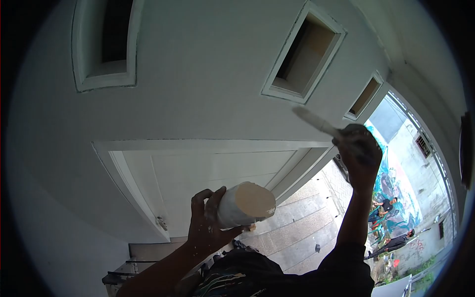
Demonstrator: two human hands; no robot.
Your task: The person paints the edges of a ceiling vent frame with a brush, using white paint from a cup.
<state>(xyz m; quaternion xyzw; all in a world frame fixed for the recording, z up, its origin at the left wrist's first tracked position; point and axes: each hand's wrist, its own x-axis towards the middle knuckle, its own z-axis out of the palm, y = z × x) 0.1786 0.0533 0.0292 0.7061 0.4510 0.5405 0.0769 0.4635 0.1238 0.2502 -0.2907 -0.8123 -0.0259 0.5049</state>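
My left hand [208, 225] grips a paint-smeared white container [242, 204], its pale round bottom turned toward the camera. Raised at the right, my right hand [358, 151] is closed around the handle of a paintbrush [314, 120], whose light bristles point up and left against the white wall [198, 79]. Paint spots cover both hands. The dark sleeve of my right arm rises from the lower right.
A white door [208, 173] sits below in the wall, with three recessed openings [304, 54] above it. A paved yard [307, 218] lies far below. Two people [388, 208] are by a painted mural wall at the right.
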